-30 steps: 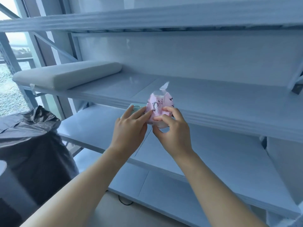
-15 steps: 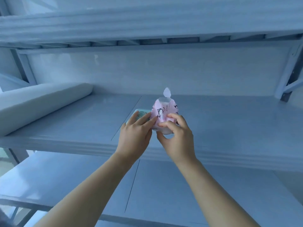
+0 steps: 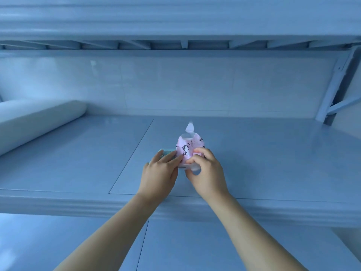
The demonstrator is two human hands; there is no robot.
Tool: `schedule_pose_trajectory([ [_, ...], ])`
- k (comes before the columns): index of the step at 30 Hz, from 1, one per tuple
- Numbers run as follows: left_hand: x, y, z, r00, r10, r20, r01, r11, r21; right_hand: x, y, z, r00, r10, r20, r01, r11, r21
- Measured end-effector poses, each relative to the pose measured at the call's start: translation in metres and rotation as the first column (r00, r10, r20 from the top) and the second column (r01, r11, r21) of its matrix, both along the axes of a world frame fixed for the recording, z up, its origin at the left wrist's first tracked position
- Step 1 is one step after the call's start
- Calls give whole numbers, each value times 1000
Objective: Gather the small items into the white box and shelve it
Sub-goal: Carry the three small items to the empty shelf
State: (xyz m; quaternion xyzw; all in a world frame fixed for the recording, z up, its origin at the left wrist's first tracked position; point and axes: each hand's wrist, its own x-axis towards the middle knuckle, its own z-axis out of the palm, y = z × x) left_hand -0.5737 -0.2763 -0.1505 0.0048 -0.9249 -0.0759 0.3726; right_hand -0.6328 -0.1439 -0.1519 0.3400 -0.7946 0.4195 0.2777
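Observation:
Both my hands hold a small white box [image 3: 192,167] low over the middle shelf [image 3: 78,165] of a white rack. A pink packet [image 3: 188,146] with cartoon prints sticks up out of the box, with a clear tab at its top. A pale green item [image 3: 166,152] shows just behind my left fingers. My left hand [image 3: 161,173] grips the box's left side. My right hand [image 3: 206,171] grips its right side, fingers pressed on the pink packet. The box itself is mostly hidden by my hands.
A long white foam pad [image 3: 37,122] lies on the same shelf at the far left. Another shelf [image 3: 175,22] runs close overhead, and a diagonal brace [image 3: 332,94] stands at the right rear. A lower shelf [image 3: 185,247] lies under my forearms.
My hands have carried the box forward and over the middle shelf, from in front of its edge to above its surface. The view has swung right; the black bag at left has left the view.

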Motion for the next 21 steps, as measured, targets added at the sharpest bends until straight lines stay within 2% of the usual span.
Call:
schedule_pose_trajectory([
  [4,-10,-2,-9,993,-3,118,-9,994,104,-10,-5,-4,999,-13,48,11,999,41],
  [13,-28,-10,-6,967,-25,255,-24,982,188,-26,-3,-5,987,20,158,-33,996,79],
  [16,-27,-8,-6,969,15,248,-66,979,195,-31,1,-2,988,37,150,-48,996,73],
  [21,-32,1,-4,955,90,281,-129,984,122,-44,18,7,991,38,127,-42,999,30],
])
